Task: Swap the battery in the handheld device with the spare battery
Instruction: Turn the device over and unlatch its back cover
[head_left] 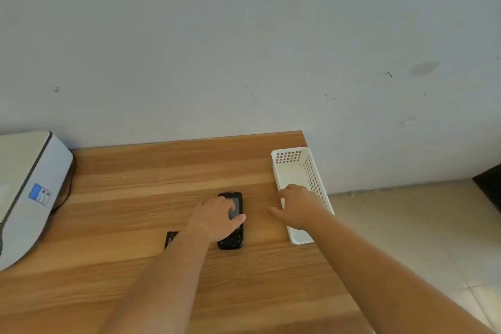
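Observation:
A black handheld device (235, 241) with a small screen and a keypad lies face up on the wooden table (135, 198). My left hand (217, 218) rests on top of it, fingers spread over the screen, thumb at its right edge. A flat black spare battery (170, 238) lies just left of my left forearm, partly hidden by it. My right hand (298, 207) hovers open with its fingers over the white basket (295, 168), holding nothing that I can see.
The white perforated basket stands along the table's right edge. A white and grey printer (29, 192) with a blue label and a black cable fills the left end. A grey wall runs behind the table; tiled floor lies to the right.

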Motion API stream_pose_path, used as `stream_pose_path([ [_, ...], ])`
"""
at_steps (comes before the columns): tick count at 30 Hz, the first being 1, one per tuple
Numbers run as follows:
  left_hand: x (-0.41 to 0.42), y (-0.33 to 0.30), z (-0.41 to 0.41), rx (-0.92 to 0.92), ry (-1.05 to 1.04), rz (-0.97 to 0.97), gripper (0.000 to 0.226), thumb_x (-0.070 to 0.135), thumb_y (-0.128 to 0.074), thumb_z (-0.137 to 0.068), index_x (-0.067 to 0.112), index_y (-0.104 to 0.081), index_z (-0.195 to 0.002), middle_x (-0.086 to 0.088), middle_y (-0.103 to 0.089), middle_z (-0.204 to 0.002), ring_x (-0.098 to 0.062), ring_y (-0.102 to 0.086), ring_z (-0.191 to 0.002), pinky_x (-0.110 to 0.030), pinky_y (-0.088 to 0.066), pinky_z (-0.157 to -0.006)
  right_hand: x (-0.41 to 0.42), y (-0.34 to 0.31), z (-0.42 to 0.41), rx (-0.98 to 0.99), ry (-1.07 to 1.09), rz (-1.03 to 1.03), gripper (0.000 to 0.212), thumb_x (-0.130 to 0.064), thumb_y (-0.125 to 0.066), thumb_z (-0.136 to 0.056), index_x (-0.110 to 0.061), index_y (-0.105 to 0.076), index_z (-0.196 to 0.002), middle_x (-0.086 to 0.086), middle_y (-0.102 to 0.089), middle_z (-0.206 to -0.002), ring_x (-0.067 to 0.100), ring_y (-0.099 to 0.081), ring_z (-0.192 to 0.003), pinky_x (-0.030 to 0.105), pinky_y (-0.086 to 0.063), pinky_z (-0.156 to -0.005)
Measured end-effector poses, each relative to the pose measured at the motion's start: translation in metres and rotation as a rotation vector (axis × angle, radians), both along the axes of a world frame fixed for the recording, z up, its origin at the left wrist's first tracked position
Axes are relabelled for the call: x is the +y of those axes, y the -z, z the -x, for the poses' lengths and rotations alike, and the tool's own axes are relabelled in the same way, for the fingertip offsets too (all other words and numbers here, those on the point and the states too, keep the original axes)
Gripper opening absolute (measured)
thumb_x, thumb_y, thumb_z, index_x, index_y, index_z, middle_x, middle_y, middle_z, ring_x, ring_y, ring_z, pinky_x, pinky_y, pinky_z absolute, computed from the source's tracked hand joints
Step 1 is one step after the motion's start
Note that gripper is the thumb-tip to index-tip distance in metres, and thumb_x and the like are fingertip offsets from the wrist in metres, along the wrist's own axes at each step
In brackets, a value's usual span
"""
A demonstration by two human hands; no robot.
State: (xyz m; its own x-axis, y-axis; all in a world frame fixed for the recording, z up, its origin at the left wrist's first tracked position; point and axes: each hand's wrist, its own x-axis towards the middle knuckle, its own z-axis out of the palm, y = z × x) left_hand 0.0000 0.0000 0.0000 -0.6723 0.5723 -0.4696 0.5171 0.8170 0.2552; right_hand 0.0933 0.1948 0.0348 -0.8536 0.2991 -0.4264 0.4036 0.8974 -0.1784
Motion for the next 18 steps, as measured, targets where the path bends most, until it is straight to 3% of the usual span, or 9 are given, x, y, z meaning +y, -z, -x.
stream_pose_path([
  [6, 0.008, 0.022, -0.002, 0.056, -0.048, 0.028, 0.058, 0.062, -0.038, -0.095, 0.022, -0.048, -0.137, 0.002, -0.05, -0.134, -0.02, -0.045, -0.126, -0.041, -0.034, -0.108, 0.007, 0.004, 0.003, 0.021, 0.01, 0.005, 0.053, -0.061, -0.047, -0.086, -0.021, -0.062, -0.118, 0.0, -0.059, -0.12, 0.021, -0.056, -0.108, 0.038, -0.05, -0.089],
  [14, 0.018, 0.049, -0.007, 0.14, -0.255, 0.079, 0.078, 0.068, -0.045, -0.088, 0.018, -0.032, -0.146, -0.006, -0.042, -0.143, -0.026, -0.042, -0.13, -0.042, -0.043, -0.101, 0.009, 0.006, 0.006, 0.036, 0.013, -0.004, 0.053, -0.061, -0.047, -0.087, -0.022, -0.061, -0.119, -0.002, -0.059, -0.121, 0.02, -0.056, -0.11, 0.038, -0.048, -0.09],
  [18, 0.022, 0.054, -0.012, 0.156, -0.32, 0.137, 0.087, 0.073, -0.05, -0.082, 0.013, -0.035, -0.143, -0.006, -0.046, -0.135, -0.025, -0.047, -0.123, -0.038, -0.044, -0.093, 0.009, 0.01, 0.003, 0.04, 0.02, -0.011, 0.053, -0.062, -0.046, -0.087, -0.022, -0.061, -0.12, -0.002, -0.06, -0.122, 0.019, -0.057, -0.109, 0.037, -0.049, -0.089],
])
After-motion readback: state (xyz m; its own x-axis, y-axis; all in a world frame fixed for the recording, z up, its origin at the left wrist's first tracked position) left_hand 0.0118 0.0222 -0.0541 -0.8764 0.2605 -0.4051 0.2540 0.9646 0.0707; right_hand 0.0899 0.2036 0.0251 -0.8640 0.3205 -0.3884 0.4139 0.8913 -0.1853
